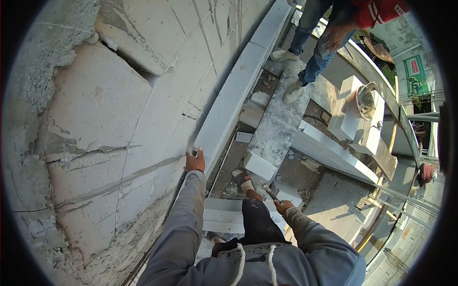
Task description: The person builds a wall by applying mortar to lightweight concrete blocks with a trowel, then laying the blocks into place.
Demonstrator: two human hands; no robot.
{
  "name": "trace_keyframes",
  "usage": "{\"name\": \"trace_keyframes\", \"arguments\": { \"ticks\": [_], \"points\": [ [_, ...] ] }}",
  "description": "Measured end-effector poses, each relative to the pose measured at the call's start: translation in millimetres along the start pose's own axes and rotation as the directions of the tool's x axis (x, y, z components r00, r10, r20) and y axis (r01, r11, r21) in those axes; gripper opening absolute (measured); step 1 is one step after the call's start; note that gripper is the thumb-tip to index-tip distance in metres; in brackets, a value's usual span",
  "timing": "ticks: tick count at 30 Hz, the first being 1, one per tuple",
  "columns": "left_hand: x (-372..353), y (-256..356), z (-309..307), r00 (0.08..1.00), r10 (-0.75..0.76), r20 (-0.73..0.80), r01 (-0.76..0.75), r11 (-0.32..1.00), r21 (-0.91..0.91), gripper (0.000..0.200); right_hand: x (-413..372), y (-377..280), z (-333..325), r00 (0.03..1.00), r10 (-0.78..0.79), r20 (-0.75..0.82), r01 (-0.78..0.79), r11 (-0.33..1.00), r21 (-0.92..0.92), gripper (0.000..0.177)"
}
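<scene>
My left hand (194, 161) is at the near end of a row of long white blocks (224, 100) set along the wall. Its thumb and fingers close around a small dark thing (194, 152) that I cannot make out. Lower right, my right hand (284, 206) grips a slim, short-handled tool (270, 191), which points up and left. Close to the tool's tip lies a loose white block (259, 165) on the plank, and another white block (288, 194) is beside my right hand.
A person in jeans (312, 62) stands on the mortar-smeared plank (279, 124) ahead. To the right, a bucket (365, 101) sits on stacked white blocks (346, 119). The cracked block wall (95, 105) rises at left; a long white block (334, 151) lies across the right side.
</scene>
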State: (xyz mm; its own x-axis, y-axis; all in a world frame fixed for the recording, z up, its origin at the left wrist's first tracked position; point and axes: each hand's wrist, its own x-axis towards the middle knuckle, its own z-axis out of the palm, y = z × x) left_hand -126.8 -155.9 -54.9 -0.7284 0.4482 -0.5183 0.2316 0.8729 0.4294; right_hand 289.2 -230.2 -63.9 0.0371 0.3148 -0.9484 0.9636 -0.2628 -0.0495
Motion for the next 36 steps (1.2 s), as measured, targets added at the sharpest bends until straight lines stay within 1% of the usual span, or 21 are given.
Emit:
{"name": "trace_keyframes", "arguments": {
  "ticks": [1,2,4,5,10,11,12,14,16,18,20,22,24,25,26,28,30,32,34,35,36],
  "points": [
    [-17,-7,-6,1.000,-0.007,-0.002,0.007,1.000,0.000,0.080,4,21,10,0.998,0.061,-0.008,-0.061,0.966,-0.253,0.053],
    [-35,-16,-13,1.000,0.010,-0.026,-0.011,1.000,-0.021,0.077,-2,23,1,0.973,0.208,0.103,-0.175,0.949,-0.260,0.047],
    [-62,-40,-32,0.997,0.027,-0.067,-0.029,0.999,-0.037,0.073,61,74,36,0.978,0.075,0.194,0.066,0.771,-0.634,0.043],
    [-73,-61,-39,0.995,0.037,-0.092,-0.046,0.994,-0.095,0.069,54,69,26,0.976,0.043,0.214,0.112,0.745,-0.658,0.043],
    [-125,-157,-83,0.982,-0.017,-0.191,-0.027,0.974,-0.226,0.058,-44,-14,-57,0.986,-0.064,0.155,0.152,0.736,-0.659,0.043],
    [-143,-163,-100,0.983,-0.053,-0.177,0.018,0.981,-0.194,0.058,-62,-31,-66,0.990,-0.051,0.132,0.125,0.752,-0.647,0.043],
    [-156,-171,-112,0.983,-0.087,-0.164,0.060,0.985,-0.163,0.057,-72,-44,-69,0.986,0.135,0.099,-0.050,0.805,-0.591,0.043],
    [-172,-195,-121,0.975,-0.115,-0.189,0.079,0.979,-0.187,0.055,-81,-63,-67,0.999,0.039,0.033,-0.018,0.872,-0.490,0.045],
    [-180,-232,-119,0.967,-0.147,-0.209,0.100,0.970,-0.220,0.053,-35,-69,-39,0.997,-0.073,-0.012,0.057,0.860,-0.506,0.045],
    [-181,-272,-110,0.987,-0.069,-0.145,0.029,0.964,-0.265,0.047,-25,-78,-20,0.983,-0.170,-0.075,0.111,0.858,-0.502,0.045],
    [-209,-272,-121,0.996,-0.025,-0.082,-0.003,0.947,-0.322,0.046,-44,-98,-7,0.973,-0.192,-0.127,0.111,0.876,-0.470,0.046],
    [-234,-287,-129,1.000,0.016,-0.024,-0.024,0.925,-0.379,0.044,-54,-112,10,0.944,-0.309,-0.119,0.215,0.844,-0.492,0.046],
    [-254,-310,-133,0.990,0.046,0.135,0.011,0.919,-0.394,0.045,-127,-133,20,0.942,-0.315,-0.112,0.217,0.831,-0.513,0.046],
    [-273,-312,-144,0.981,0.045,0.187,0.044,0.893,-0.447,0.055,-160,-142,25,0.943,-0.315,-0.105,0.219,0.827,-0.518,0.046],
    [-281,-327,-147,0.982,0.050,0.180,0.039,0.888,-0.459,0.055,-177,-148,34,0.940,-0.322,-0.114,0.218,0.822,-0.526,0.046],
    [-295,-373,-149,0.981,-0.038,0.190,0.071,0.983,-0.172,0.067,-198,-151,46,0.938,-0.345,-0.012,0.251,0.705,-0.664,0.047],
    [-285,-465,-110,0.948,-0.218,0.232,0.266,0.942,-0.202,0.074,-182,-142,62,0.944,-0.330,-0.025,0.234,0.720,-0.653,0.047],
    [-340,-408,-177,0.955,-0.235,0.183,0.245,0.969,-0.034,0.077,-172,-140,67,0.947,-0.319,0.036,0.246,0.648,-0.721,0.046],
    [-350,-437,-178,0.915,-0.373,0.155,0.390,0.914,-0.106,0.071,-161,-148,68,0.960,-0.264,0.095,0.239,0.594,-0.768,0.046],
    [-355,-454,-169,0.908,-0.392,0.149,0.411,0.903,-0.125,0.071,-157,-150,66,0.959,-0.263,0.104,0.241,0.565,-0.789,0.046],
    [-358,-472,-154,0.860,-0.501,0.097,0.484,0.740,-0.467,0.063,-153,-153,65,0.956,-0.270,0.116,0.249,0.536,-0.807,0.046]
  ]
}}
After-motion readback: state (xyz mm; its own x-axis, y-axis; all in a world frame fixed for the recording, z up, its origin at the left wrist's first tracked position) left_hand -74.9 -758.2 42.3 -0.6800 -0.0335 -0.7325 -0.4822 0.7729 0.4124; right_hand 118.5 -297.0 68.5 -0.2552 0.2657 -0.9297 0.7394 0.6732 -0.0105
